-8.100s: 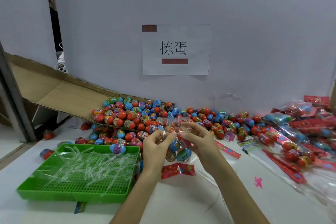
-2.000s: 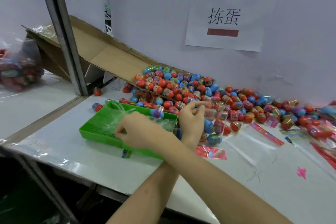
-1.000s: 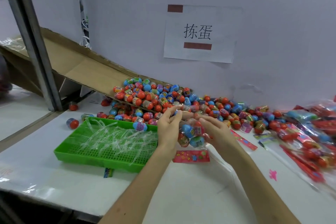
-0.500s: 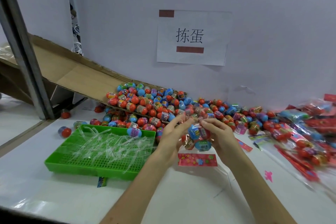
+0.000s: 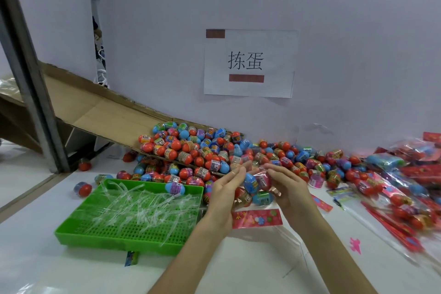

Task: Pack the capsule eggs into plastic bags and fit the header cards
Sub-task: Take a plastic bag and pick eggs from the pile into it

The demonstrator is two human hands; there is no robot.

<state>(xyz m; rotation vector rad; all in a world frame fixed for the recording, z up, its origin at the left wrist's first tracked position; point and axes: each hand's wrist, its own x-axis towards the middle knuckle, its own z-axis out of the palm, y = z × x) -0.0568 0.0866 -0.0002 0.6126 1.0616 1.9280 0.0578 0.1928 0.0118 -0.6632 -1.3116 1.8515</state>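
Both forearms reach in from the near edge. The left hand [image 5: 225, 190] presses nearly straight fingers against the bag of capsule eggs [image 5: 256, 185]; the right hand [image 5: 290, 186] curls round its other side. Below, a red header card [image 5: 257, 218] lies on the white surface [image 5: 71, 274], with a green tray [image 5: 71, 237] to the left and loose capsule eggs [image 5: 191, 148] heaped by the far wall.

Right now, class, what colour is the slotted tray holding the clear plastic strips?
The tray is bright green, clearest in the head view.

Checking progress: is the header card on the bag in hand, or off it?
Off. The red header card lies flat on the table beneath the bag of eggs held between left hand and right hand.
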